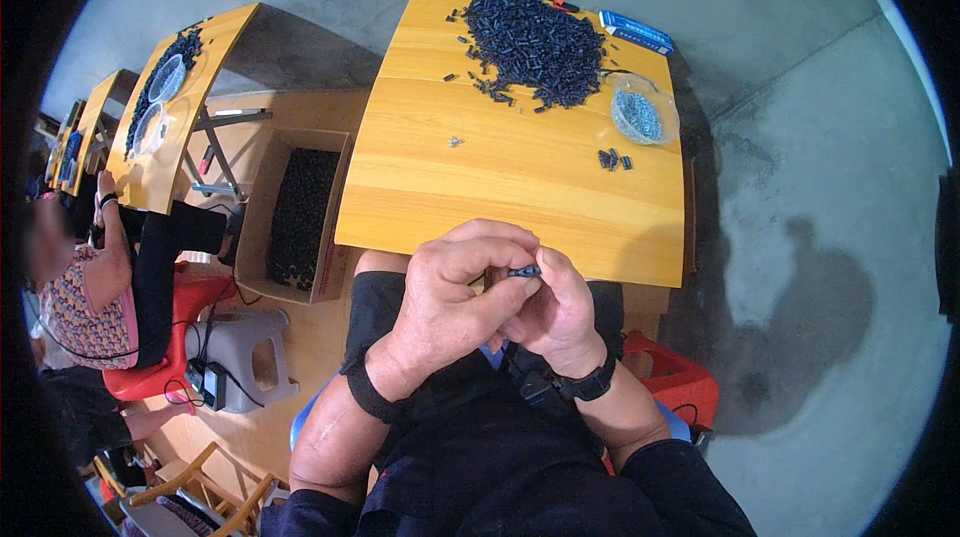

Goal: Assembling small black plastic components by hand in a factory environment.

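My left hand (pixel 450 297) and my right hand (pixel 560 312) meet just below the near edge of the yellow wooden table (pixel 500 177). Between their fingertips they pinch one small dark plastic part (pixel 522 271). A large heap of the same dark parts (pixel 530 42) lies at the table's far side. A clear round bowl (pixel 643 117) of small silvery pieces stands to the right of the heap. A few finished-looking dark parts (pixel 613 159) lie near that bowl, and one tiny silvery piece (pixel 455 141) sits alone left of centre.
A blue flat box (pixel 635 32) lies at the far right corner. A cardboard box of dark parts (pixel 295 212) stands on the floor at my left. Another person (pixel 95 287) sits at a neighbouring yellow table (pixel 175 107). A grey stool (pixel 245 357) and red stools stand nearby.
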Available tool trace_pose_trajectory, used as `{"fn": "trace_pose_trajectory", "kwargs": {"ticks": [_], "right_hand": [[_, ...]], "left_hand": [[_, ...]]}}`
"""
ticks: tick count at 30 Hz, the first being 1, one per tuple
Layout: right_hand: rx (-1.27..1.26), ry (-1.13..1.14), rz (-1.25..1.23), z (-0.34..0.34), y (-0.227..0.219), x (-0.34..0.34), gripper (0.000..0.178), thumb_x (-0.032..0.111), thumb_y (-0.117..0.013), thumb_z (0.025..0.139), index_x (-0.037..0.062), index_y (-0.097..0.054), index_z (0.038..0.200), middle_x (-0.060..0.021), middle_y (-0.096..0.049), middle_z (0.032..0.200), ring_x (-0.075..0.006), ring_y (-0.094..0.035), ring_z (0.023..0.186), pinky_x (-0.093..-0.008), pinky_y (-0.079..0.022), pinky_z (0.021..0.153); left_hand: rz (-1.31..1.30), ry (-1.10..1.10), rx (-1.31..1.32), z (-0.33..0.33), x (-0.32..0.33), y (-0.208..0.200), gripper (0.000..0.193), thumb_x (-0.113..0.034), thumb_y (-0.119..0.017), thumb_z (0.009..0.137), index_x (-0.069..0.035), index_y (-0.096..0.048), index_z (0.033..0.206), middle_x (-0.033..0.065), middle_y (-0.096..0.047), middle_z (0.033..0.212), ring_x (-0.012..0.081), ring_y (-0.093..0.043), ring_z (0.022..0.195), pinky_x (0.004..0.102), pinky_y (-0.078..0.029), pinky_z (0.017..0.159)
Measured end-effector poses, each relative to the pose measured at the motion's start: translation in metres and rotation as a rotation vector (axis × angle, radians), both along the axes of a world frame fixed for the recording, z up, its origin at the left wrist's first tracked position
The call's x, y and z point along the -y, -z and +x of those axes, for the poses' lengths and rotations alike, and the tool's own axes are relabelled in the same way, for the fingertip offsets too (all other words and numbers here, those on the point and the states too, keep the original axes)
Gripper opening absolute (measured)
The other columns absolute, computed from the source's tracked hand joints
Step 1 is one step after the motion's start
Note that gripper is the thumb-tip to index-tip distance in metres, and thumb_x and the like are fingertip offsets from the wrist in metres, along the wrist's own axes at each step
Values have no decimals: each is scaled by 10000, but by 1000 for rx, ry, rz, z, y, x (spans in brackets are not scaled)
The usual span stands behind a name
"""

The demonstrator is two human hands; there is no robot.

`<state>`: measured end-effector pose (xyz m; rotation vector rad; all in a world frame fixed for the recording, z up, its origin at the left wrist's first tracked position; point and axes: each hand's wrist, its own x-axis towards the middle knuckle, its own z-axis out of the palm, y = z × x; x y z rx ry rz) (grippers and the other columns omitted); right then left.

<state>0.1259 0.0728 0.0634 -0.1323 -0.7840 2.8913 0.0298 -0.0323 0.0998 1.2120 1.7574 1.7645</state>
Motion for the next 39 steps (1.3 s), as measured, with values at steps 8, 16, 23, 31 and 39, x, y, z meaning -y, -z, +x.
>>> {"fn": "trace_pose_trajectory", "kwargs": {"ticks": [8,16,23,31,39], "right_hand": [[40,12,-38,-2,0,1,428,366,-432,973,-49,-494,1053,-117,-552,733,-169,-524,464,-338,-523,443],[341,60,152,0,23,0,414,347,-431,1001,4,-590,831,-67,-574,652,-135,-538,455,-294,-516,446],[398,218,609,12,39,-13,214,218,-560,956,15,-607,909,8,-553,680,-52,-512,516,-204,-443,465],[397,118,1017,7,39,-21,121,100,-629,883,-14,-621,844,-9,-590,653,-67,-551,574,-236,-449,507],[411,60,1275,1,54,-52,118,112,-603,895,2,-641,877,-11,-598,668,-62,-557,554,-231,-475,501]], "left_hand": [[-51,-10,241,1,2,3,139,29,-690,774,42,-671,911,138,-644,1051,113,-657,750,206,-547,554],[-47,-73,547,-2,-1,44,120,32,-692,773,35,-677,892,97,-654,980,137,-639,804,250,-522,696],[-412,-132,155,-4,5,71,163,-70,-721,783,28,-682,908,106,-682,794,145,-648,724,266,-515,651],[-442,-164,303,6,7,80,146,-65,-727,788,32,-702,894,76,-693,765,107,-622,704,242,-503,641],[-442,-101,392,-8,11,115,383,-48,-713,789,71,-594,1133,105,-676,931,140,-630,806,260,-522,693]]}}
